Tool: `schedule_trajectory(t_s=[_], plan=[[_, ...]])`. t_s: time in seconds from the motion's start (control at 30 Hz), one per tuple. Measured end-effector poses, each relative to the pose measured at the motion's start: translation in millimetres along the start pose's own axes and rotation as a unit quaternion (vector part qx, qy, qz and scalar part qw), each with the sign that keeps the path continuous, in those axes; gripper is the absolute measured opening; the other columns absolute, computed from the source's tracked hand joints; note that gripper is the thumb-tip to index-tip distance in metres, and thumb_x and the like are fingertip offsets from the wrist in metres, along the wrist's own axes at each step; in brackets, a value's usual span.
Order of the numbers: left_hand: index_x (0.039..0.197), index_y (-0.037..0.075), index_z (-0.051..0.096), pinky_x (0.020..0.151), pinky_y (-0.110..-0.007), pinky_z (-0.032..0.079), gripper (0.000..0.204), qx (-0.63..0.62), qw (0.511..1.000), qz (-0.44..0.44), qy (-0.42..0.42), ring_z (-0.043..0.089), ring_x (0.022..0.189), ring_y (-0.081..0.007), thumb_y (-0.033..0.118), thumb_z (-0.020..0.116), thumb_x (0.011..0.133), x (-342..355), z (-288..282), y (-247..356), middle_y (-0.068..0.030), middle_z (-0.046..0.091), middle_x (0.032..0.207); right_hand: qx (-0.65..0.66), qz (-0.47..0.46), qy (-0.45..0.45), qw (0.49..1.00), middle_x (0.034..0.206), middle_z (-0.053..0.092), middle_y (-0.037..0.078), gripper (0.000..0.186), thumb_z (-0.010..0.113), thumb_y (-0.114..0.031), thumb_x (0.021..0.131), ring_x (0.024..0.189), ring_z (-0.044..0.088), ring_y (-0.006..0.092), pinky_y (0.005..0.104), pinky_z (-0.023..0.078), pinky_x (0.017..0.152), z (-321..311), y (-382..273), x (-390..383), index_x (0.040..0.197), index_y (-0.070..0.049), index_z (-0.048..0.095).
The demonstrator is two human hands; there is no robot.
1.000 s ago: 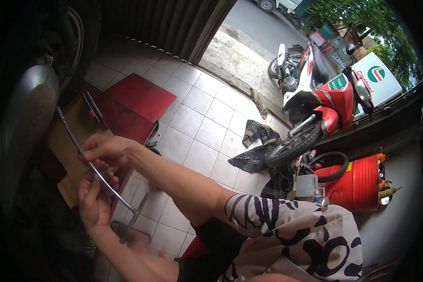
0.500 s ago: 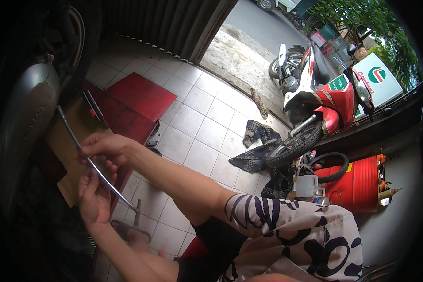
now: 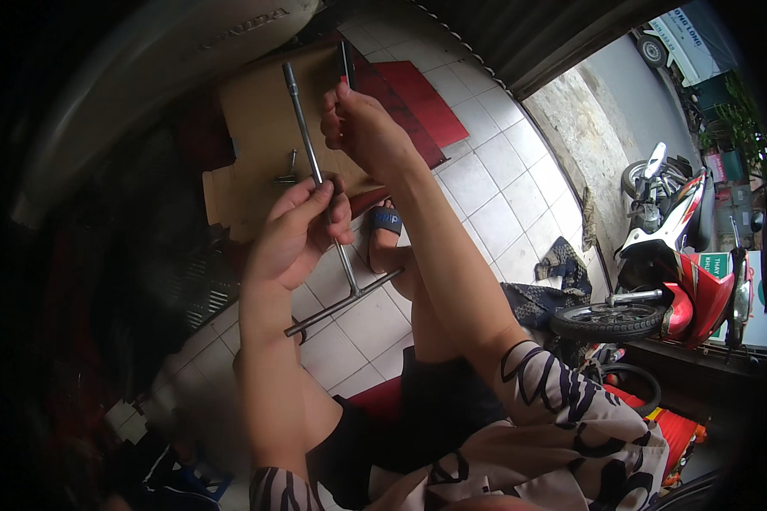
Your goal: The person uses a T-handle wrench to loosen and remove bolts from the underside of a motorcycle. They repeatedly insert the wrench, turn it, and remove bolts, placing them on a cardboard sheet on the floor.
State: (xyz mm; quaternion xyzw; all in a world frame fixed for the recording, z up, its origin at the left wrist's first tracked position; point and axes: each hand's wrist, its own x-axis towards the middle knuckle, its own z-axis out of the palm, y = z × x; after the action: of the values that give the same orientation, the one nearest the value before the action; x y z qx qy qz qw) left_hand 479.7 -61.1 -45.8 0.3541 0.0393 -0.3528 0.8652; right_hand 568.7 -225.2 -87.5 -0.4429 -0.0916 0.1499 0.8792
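My left hand [image 3: 294, 230] is closed round the shaft of a metal T-handle wrench [image 3: 309, 140]. Its socket end points up and away, and its crossbar sits below the hand, over my lower leg and the tiles. To the right of the shaft, apart from it, my right hand [image 3: 366, 128] has its fingers curled in; whether anything small is in them is hidden. Just beyond those fingertips, a slim dark tool with a red part [image 3: 346, 60] lies at the edge of a cardboard sheet [image 3: 256, 111]. Small metal pieces [image 3: 288, 177] rest on the cardboard.
A pale motorbike body panel [image 3: 171, 77] looms at upper left. Red boards [image 3: 417, 98] lie past the cardboard on the tiled floor [image 3: 503, 200]. Patterned cloth [image 3: 545, 294] lies by a red and white motorbike [image 3: 681, 294] at right. My sandalled foot [image 3: 386, 226] is below my right forearm.
My right hand has come off the wrench, which both hands were touching; my left hand alone grips it now. The view has swung, so the panel and cardboard appear farther right.
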Motion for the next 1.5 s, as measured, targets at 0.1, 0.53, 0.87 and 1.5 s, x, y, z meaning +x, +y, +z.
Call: schedule_trajectory(t_s=[0.1,0.53,0.87,1.5], plan=[[0.104,0.002,0.05,0.058,-0.024,0.034,0.014,-0.022,1.0,-0.017,-0.012,0.038,0.062,-0.0093,0.014,0.048,0.099,-5,-11,-7,-0.0005,0.043,0.072,0.004,-0.081,-0.019,0.997,0.129,0.052,0.006,0.056,0.047,-0.05,0.095,0.114,0.052,0.0218,0.0366,0.041,0.095,8,-4,5,0.135,-0.011,0.045],[0.104,0.002,0.051,0.055,-0.022,0.032,0.013,-0.061,0.998,0.017,0.026,0.036,0.062,-0.0077,0.013,0.047,0.099,-33,-37,-4,0.0004,0.042,0.072,0.286,-0.153,-0.074,0.943,0.137,0.046,0.008,0.05,0.053,-0.045,0.091,0.133,0.035,0.03,0.0443,0.025,0.112,28,-6,29,0.132,-0.016,0.05],[0.104,0.001,0.051,0.055,-0.023,0.032,0.014,-0.064,0.997,0.021,0.029,0.037,0.062,-0.0081,0.012,0.045,0.099,-36,-37,-2,-0.0001,0.042,0.072,0.319,-0.112,-0.013,0.941,0.11,0.057,0.013,0.039,0.056,-0.035,0.09,0.11,0.051,0.029,0.0373,0.041,0.097,22,0,25,0.115,-0.005,0.057],[0.103,0.001,0.05,0.059,-0.025,0.04,0.02,0.0,0.999,0.024,0.047,0.042,0.063,-0.0097,0.02,0.044,0.101,-9,-12,-10,-0.0016,0.046,0.072,-0.3,0.094,-0.128,0.941,0.062,0.05,-0.005,0.031,0.058,-0.026,0.095,0.056,0.043,0.0033,0.0225,0.031,0.048,24,12,-26,0.078,-0.001,0.062]])
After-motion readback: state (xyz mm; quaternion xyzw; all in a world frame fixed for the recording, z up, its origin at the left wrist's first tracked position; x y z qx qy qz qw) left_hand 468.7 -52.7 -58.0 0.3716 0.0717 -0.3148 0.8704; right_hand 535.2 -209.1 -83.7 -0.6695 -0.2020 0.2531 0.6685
